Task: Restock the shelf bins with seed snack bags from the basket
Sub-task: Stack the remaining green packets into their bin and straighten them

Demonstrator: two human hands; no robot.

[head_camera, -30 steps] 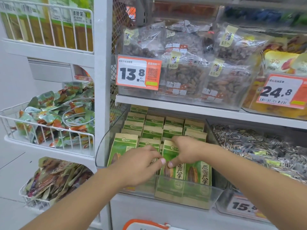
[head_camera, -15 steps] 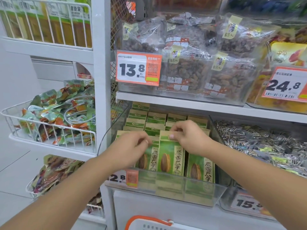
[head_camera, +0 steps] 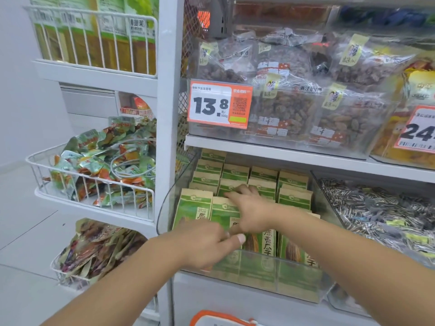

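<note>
Head view: both my hands were inside the clear shelf bin (head_camera: 294, 288) on the lower shelf, among the green seed snack bags (head_camera: 294, 198) standing upright in rows. My right hand (head_camera: 253, 211) lay across the tops of the middle bags, fingers stretched out flat and close together, reaching toward the row behind; thumb hidden, so I couldn't tell if it pinched anything. My left hand (head_camera: 204, 243) sat low at the bin's front, over the front-row bag (head_camera: 223, 215), fingers bent forward with the thumb tip sticking out to the right; whether they clamped on that bag I couldn't tell, the hand's back covered the contact. The two hands were just beside each other, nearly touching. Orange-rimmed basket (head_camera: 219, 317) showed at the bottom edge, below the bin. Neighbouring bin to the right held striped loose-looking seed packs (head_camera: 381, 212). Upper shelf: clear bags of dried fruit (head_camera: 289, 109) behind a 13.8 price tag (head_camera: 220, 103). Left: white wire racks (head_camera: 94, 184) with foil snack packets.
</note>
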